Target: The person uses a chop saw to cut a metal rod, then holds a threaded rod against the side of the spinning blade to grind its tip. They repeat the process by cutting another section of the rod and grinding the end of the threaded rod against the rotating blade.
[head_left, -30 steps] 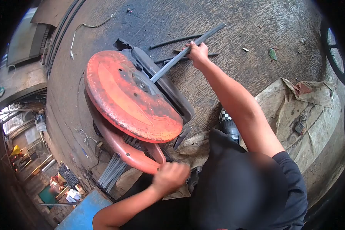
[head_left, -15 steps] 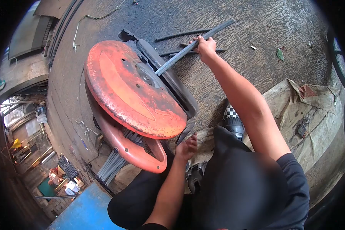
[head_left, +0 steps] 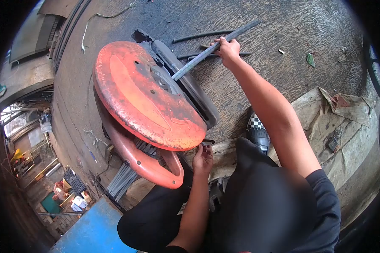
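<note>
My right hand point(head_left: 230, 51) is closed around a long grey bar point(head_left: 245, 30). The bar slants down left, its lower end against the saw beside the hub. The cut-off saw has a round, worn orange guard point(head_left: 135, 92) and an orange loop handle point(head_left: 156, 172). Just below the guard's right edge, my left hand point(head_left: 203, 160) has its fingers curled at a small dark handle-like piece point(head_left: 208, 142). Its fingertips meet the lower side of that piece; the exact grip is partly hidden. Several dark bars point(head_left: 202, 37) lie on the floor behind my right hand.
A bundle of grey bars point(head_left: 124, 181) lies beneath the loop handle. Crumpled sheeting point(head_left: 354, 122) covers the floor at right, near my checkered shoe point(head_left: 256, 123). A blue surface point(head_left: 88, 232) is at lower left. A green leaf point(head_left: 310, 60) lies on the floor.
My left hand has moved up a little, its fingers now at the dark handle-like piece, which has turned from slanted to nearly level. My right hand keeps the bar in almost the same place.
</note>
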`<act>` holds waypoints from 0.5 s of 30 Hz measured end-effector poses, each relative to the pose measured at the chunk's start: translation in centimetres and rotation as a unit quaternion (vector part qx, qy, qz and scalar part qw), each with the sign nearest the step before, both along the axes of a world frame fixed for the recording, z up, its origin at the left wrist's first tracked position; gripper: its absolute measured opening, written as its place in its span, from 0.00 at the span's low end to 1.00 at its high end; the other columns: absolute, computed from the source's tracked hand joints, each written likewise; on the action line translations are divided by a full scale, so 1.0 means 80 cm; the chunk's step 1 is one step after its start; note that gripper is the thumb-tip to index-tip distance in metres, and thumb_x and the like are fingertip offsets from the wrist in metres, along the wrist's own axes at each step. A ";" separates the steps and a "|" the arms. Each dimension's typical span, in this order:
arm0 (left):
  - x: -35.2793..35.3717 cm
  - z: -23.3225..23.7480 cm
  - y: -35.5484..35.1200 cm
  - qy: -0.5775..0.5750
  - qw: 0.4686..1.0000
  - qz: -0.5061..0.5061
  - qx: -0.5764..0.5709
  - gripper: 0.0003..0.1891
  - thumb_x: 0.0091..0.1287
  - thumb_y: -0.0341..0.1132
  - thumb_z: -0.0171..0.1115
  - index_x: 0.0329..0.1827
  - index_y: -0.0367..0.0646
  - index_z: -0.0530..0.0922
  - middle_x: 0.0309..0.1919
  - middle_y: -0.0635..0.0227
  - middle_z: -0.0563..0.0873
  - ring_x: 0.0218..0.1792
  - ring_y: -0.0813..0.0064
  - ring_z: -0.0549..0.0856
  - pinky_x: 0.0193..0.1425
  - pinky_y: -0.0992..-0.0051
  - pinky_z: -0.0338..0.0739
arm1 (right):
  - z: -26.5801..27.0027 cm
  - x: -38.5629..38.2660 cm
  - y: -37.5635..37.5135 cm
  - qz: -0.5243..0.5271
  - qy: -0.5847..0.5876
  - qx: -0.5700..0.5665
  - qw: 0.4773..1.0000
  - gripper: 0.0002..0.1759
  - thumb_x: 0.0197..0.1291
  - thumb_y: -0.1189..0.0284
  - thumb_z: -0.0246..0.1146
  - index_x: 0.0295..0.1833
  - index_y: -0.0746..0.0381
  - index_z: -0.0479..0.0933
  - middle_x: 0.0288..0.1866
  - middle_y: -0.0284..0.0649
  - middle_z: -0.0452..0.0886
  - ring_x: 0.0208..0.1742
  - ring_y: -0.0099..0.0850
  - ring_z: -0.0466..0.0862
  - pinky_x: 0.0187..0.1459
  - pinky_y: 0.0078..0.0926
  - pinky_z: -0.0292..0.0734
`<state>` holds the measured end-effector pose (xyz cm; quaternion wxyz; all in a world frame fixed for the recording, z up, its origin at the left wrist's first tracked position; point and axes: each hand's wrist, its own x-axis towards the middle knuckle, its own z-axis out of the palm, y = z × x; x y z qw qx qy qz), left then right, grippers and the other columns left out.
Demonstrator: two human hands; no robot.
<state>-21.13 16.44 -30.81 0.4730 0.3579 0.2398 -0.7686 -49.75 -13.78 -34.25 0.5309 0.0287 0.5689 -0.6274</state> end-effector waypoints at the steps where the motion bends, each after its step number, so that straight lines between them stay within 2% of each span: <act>1: -0.009 0.003 -0.001 -0.124 0.992 -0.007 0.014 0.09 0.70 0.29 0.55 0.51 0.42 0.77 0.49 0.68 0.81 0.50 0.69 0.80 0.52 0.74 0.78 | -0.002 0.001 -0.001 -0.006 -0.005 -0.005 1.000 0.09 0.71 0.72 0.51 0.48 0.66 0.62 0.45 0.47 0.80 0.40 0.38 0.86 0.34 0.34 0.85; 2: -0.018 0.006 -0.004 -0.246 0.969 -0.014 0.027 0.10 0.69 0.28 0.57 0.52 0.42 0.76 0.49 0.68 0.81 0.48 0.69 0.81 0.54 0.73 0.78 | -0.004 0.000 -0.002 -0.013 -0.009 -0.010 1.000 0.09 0.71 0.72 0.51 0.48 0.66 0.61 0.45 0.48 0.80 0.40 0.39 0.86 0.33 0.33 0.85; 6: -0.043 0.021 -0.009 -0.306 0.952 -0.008 0.000 0.11 0.66 0.25 0.60 0.51 0.41 0.75 0.47 0.66 0.81 0.46 0.71 0.81 0.54 0.76 0.76 | -0.011 -0.001 -0.003 -0.002 0.005 -0.010 1.000 0.10 0.71 0.72 0.51 0.47 0.67 0.61 0.45 0.49 0.80 0.40 0.40 0.86 0.31 0.32 0.85; 7: -0.051 0.022 -0.009 -0.489 0.868 -0.070 -0.052 0.12 0.64 0.22 0.61 0.49 0.40 0.74 0.46 0.66 0.81 0.45 0.74 0.81 0.54 0.77 0.75 | -0.012 -0.001 -0.003 -0.002 0.009 -0.010 1.000 0.10 0.71 0.72 0.51 0.47 0.67 0.61 0.44 0.49 0.80 0.40 0.40 0.86 0.32 0.33 0.85; 8: -0.055 0.023 -0.009 -0.649 0.743 -0.130 -0.101 0.12 0.62 0.20 0.62 0.47 0.40 0.74 0.44 0.66 0.81 0.43 0.76 0.80 0.53 0.78 0.74 | -0.014 0.000 -0.003 -0.001 0.013 -0.009 1.000 0.10 0.70 0.72 0.51 0.47 0.67 0.61 0.44 0.49 0.80 0.39 0.40 0.86 0.32 0.34 0.86; 9: -0.051 0.022 -0.004 -0.649 0.743 -0.129 -0.099 0.12 0.62 0.20 0.62 0.47 0.40 0.74 0.44 0.66 0.81 0.43 0.76 0.80 0.53 0.78 0.74 | -0.011 0.001 -0.001 0.002 0.013 -0.008 1.000 0.10 0.70 0.72 0.51 0.47 0.67 0.61 0.44 0.49 0.80 0.39 0.40 0.86 0.32 0.34 0.86; 11: -0.043 0.020 0.003 -0.717 0.631 -0.206 -0.214 0.15 0.57 0.16 0.63 0.44 0.39 0.72 0.40 0.68 0.80 0.41 0.80 0.79 0.46 0.79 0.73 | -0.004 0.001 -0.002 -0.029 -0.016 -0.004 0.999 0.09 0.69 0.73 0.53 0.46 0.66 0.63 0.39 0.45 0.82 0.36 0.38 0.86 0.27 0.31 0.81; 12: -0.044 0.022 0.011 -0.742 0.606 -0.209 -0.194 0.09 0.63 0.23 0.60 0.44 0.39 0.72 0.36 0.69 0.79 0.39 0.77 0.79 0.40 0.79 0.72 | -0.002 0.000 -0.002 -0.029 -0.016 -0.004 0.999 0.09 0.69 0.73 0.53 0.46 0.66 0.63 0.39 0.45 0.82 0.36 0.38 0.86 0.27 0.31 0.81; 13: -0.037 0.018 0.016 -0.742 0.606 -0.208 -0.194 0.09 0.63 0.23 0.60 0.44 0.39 0.72 0.36 0.69 0.79 0.39 0.77 0.79 0.40 0.79 0.72 | 0.000 0.000 -0.001 -0.030 -0.015 0.000 0.999 0.09 0.69 0.73 0.53 0.47 0.66 0.63 0.39 0.45 0.82 0.36 0.38 0.86 0.27 0.31 0.81; 14: -0.029 0.013 0.020 -0.581 0.795 -0.172 -0.033 0.07 0.65 0.27 0.57 0.44 0.39 0.73 0.37 0.68 0.80 0.38 0.75 0.80 0.39 0.79 0.71 | 0.002 0.002 0.000 -0.029 -0.015 0.004 0.999 0.09 0.69 0.72 0.54 0.47 0.66 0.63 0.40 0.46 0.82 0.36 0.37 0.86 0.27 0.30 0.80; 15: -0.021 0.009 0.022 -0.368 0.913 -0.118 0.131 0.07 0.68 0.31 0.55 0.45 0.39 0.73 0.37 0.67 0.81 0.38 0.73 0.81 0.38 0.78 0.71 | 0.000 0.002 0.000 -0.027 -0.015 0.004 1.000 0.09 0.69 0.72 0.54 0.47 0.66 0.63 0.40 0.46 0.82 0.36 0.37 0.86 0.27 0.30 0.80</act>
